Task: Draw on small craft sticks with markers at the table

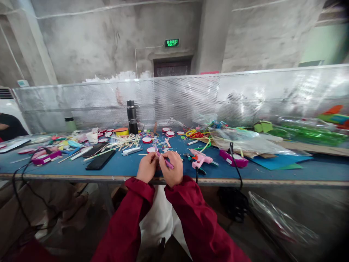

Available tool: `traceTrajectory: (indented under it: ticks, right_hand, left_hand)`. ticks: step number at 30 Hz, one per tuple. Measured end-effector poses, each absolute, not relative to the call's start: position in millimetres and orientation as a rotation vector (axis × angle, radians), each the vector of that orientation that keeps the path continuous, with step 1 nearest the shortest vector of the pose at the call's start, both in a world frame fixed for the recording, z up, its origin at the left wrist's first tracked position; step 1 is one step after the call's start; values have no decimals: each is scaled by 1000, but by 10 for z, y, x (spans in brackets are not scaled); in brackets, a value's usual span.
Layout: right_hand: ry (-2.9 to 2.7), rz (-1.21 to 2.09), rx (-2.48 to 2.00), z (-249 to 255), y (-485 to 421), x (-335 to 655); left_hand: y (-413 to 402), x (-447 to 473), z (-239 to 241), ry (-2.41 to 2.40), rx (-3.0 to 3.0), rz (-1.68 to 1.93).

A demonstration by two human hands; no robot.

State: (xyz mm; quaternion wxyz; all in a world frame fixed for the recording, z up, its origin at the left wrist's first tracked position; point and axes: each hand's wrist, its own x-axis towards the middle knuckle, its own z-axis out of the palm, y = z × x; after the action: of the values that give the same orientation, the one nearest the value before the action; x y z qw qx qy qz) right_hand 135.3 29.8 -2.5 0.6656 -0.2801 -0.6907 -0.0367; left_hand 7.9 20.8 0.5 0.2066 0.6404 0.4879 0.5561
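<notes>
Both my hands meet over the front edge of the blue table. My right hand [173,166] is closed around a slim purple pen-like stick [169,165], which slants up to the left. My left hand [147,168] is closed in a pinch beside its tip; what sits between those fingers is too small to make out. Just beyond the fingers lies a round white disc with a red rim [152,149]. A thin wooden stick [142,154] shows by the left knuckles. To the right rests a pink glue gun [201,158].
Left on the table [73,169] are a black phone [100,160], wooden sticks [131,141] and a purple box [47,157]. Behind stands a black thermos [132,118] before a perforated metal screen [174,96]. Another purple box [233,158] and plastic bags [242,140] lie right. A person's sleeve [12,125] shows far left.
</notes>
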Motion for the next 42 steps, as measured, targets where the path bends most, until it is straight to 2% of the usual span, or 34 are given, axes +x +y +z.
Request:
traceTrajectory:
  ticks: [42]
  right_hand:
    - [-1540, -96, -644, -17, 282, 1351]
  left_hand:
    - [232, 58, -9, 1361, 1796, 1550]
